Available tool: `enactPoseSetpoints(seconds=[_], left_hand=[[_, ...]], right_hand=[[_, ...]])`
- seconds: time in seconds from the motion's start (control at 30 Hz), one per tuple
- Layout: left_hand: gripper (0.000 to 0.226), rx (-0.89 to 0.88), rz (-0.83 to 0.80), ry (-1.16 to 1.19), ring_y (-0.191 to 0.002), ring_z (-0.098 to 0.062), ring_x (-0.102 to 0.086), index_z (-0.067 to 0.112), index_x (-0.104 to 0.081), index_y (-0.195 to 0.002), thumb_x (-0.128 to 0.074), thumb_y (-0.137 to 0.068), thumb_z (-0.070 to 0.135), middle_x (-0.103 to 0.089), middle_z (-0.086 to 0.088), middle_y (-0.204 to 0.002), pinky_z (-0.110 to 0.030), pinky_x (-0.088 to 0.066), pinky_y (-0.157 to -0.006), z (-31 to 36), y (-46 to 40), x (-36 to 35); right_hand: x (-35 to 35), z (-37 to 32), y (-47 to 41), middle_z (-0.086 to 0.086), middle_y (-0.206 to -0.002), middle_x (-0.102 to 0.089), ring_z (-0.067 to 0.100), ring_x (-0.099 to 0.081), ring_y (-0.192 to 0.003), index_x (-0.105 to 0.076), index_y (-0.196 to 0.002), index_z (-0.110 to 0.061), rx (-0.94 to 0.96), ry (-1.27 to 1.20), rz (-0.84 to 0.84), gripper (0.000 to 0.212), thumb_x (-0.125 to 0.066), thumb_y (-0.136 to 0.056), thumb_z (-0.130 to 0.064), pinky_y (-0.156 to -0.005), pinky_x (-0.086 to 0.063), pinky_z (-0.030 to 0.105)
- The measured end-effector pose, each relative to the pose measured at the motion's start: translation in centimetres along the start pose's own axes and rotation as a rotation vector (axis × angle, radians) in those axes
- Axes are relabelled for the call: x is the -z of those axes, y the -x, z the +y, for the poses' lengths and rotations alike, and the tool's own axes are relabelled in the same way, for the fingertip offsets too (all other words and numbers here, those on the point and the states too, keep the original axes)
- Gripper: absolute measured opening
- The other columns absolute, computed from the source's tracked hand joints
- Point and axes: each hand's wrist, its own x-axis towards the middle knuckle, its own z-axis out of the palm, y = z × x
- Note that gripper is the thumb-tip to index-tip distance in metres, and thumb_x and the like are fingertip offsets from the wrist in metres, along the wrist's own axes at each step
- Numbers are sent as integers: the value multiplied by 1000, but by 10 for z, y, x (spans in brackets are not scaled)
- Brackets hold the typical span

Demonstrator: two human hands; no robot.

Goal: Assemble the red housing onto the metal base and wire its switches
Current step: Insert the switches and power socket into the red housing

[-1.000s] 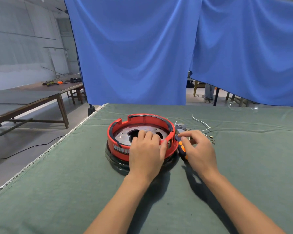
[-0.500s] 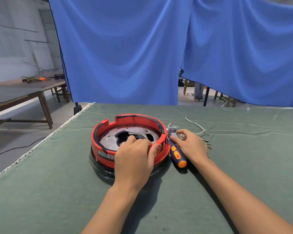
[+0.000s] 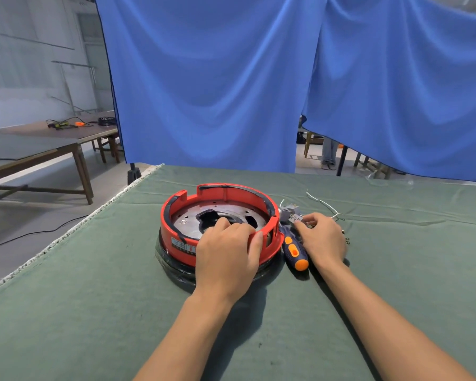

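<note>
**Desk:** What did you have on the head view at that moment?

**Operator:** I had the red housing (image 3: 220,213) sitting on the metal base (image 3: 188,218), right in the middle of the green cloth table (image 3: 94,312). The round grey plate showed through the open top of the ring, with a dark opening near its centre. Below the red ring I saw a black band against the cloth.

**Desk:** And the hands?

**Operator:** The left hand (image 3: 227,255) lay over the near rim of the housing, fingers curled down inside the ring onto the plate, thumb hooked on the outer red wall. It gripped that rim. The right hand (image 3: 323,240) was just to the right of the housing, its fingertips pinching at a small grey switch part (image 3: 290,213) with a white tag. I couldn't make out exactly which piece the fingers closed on; it was too small and partly covered.

**Desk:** Anything beside it?

**Operator:** A screwdriver (image 3: 293,248) with a blue and orange handle lay between the housing and the right hand, touching the hand's edge, orange butt towards me. Thin white wires (image 3: 322,202) trailed on the cloth beyond the right hand. Blue curtains (image 3: 209,86) hung behind the table, and a wooden bench (image 3: 39,158) stood off to the left.
</note>
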Motion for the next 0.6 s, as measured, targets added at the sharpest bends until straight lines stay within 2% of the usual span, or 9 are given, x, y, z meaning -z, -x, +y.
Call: enactPoseSetpoints(seconds=[0.07, 0.17, 0.23, 0.27, 0.33, 0.47, 0.6], left_hand=[[23, -8, 25, 12, -65, -23, -59, 15, -73, -72, -59, -82, 31, -66, 2, -64, -37, -49, -52, 0, 2, 2], [20, -11, 45, 28, -62, -23, -60, 15, -73, -72, -61, -81, 28, -66, 1, -63, -38, -50, -50, 0, 4, 4], [18, -8, 54, 39, -61, -23, -59, 15, -73, -71, -62, -79, 27, -65, 1, -62, -37, -49, -49, 0, 4, 6], [17, -8, 57, 41, -60, -23, -59, 16, -73, -70, -63, -78, 26, -64, 1, -62, -37, -48, -49, 1, 3, 6], [17, -4, 65, 44, -59, -23, -58, 16, -73, -68, -63, -77, 26, -63, 1, -60, -35, -45, -49, 2, 5, 8], [26, 100, 87, 41, -51, -24, -50, 14, -63, -53, -59, -77, 25, -51, -2, -51, -26, -29, -52, 0, 11, 15], [28, 162, 100, 48, -50, -25, -45, 14, -62, -53, -56, -77, 28, -42, 0, -54, -26, -25, -54, -4, 18, 22]], right_hand=[[5, 0, 4, -2, -95, -70, 24, -65, -87, -69, -92, -23, -22, -126, -5, 20, -62, -85, -39, -67, -41, 30], [14, 2, 14, 0, -76, -71, 18, -68, -59, -69, -86, -17, -113, -485, -46, 14, -67, -82, -30, -64, -52, 34], [22, 5, 23, 5, -74, -69, 21, -66, -55, -67, -86, -12, -168, -675, -61, 8, -67, -83, -20, -55, -51, 33], [26, 6, 26, 5, -74, -67, 19, -64, -51, -66, -84, -13, -178, -754, -72, 3, -66, -84, -15, -47, -49, 28], [37, 3, 36, 2, -72, -63, 12, -58, -41, -63, -77, -16, -207, -871, -79, 11, -62, -86, -11, -37, -41, 19], [62, -12, 55, 5, -73, -62, 9, -45, -34, -60, -75, -13, -407, -1154, -130, 16, -52, -89, -17, -35, -37, 16], [74, -24, 75, 5, -60, -55, 7, -42, -31, -58, -81, -6, -554, -1321, -379, 25, -49, -94, -26, -32, -36, 14]])
